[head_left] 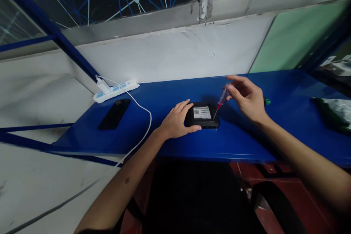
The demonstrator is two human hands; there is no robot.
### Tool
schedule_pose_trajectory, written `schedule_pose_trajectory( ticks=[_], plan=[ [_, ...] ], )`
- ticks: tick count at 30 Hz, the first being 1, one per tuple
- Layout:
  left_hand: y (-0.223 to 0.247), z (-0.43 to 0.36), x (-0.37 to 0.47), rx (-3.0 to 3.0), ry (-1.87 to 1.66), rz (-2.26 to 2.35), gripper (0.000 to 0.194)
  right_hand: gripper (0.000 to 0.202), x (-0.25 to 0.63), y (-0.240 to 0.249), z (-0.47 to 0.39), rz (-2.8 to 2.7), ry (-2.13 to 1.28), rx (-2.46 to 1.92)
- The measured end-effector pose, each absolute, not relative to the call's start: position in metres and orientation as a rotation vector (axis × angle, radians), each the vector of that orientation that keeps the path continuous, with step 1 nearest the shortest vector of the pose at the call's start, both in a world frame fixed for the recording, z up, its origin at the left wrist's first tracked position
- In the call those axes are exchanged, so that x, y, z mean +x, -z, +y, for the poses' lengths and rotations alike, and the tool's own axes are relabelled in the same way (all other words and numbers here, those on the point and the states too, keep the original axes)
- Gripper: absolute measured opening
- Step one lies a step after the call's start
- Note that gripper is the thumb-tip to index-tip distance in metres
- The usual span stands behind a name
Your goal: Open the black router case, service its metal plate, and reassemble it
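"Where's the black device [203,113]?"
"Between your hands, its left end under your left hand [177,120], which is spread wide."
"And your right hand [248,98]?"
"You're pinching a screwdriver [224,95], tip slanting down to the device's right end."
"The phone [114,114]?"
"Left of your left hand."

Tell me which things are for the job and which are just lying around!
For the job, it seems:
screwdriver, held in the right hand
black labelled device, with the left hand on it

Just lying around, probably:
dark slab, maybe a phone
white power strip
white cable
shiny bag
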State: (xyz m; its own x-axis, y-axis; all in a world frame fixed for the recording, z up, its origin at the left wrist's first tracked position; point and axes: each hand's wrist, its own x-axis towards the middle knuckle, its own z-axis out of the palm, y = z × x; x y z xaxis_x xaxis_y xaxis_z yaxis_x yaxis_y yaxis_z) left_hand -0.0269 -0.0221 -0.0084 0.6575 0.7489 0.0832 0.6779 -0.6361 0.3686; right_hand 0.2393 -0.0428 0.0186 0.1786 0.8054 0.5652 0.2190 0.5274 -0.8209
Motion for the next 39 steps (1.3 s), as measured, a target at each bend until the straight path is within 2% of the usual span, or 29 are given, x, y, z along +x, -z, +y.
schedule_pose_trajectory(
  ticks=[5, 14, 21, 39],
  plan=[
    [0.0070, -0.0230, -0.0269, 2.580, -0.344, 1.119, 0.094, 0.024, 0.2368, -0.0212, -0.0446, -1.389, -0.502, -0.997],
    [0.0065, -0.0236, -0.0269, 2.587, -0.316, 1.108, 0.097, 0.028, 0.2370, -0.0189, -0.0454, -1.341, -0.698, -0.977],
    [0.0086, -0.0230, -0.0274, 2.603, -0.337, 1.101, 0.094, 0.025, 0.2380, -0.0174, -0.0416, -1.389, -0.478, -1.003],
    [0.0075, -0.0235, -0.0264, 2.587, -0.302, 1.119, 0.097, 0.025, 0.2369, -0.0157, -0.0439, -1.360, -0.627, -0.987]
  ],
)
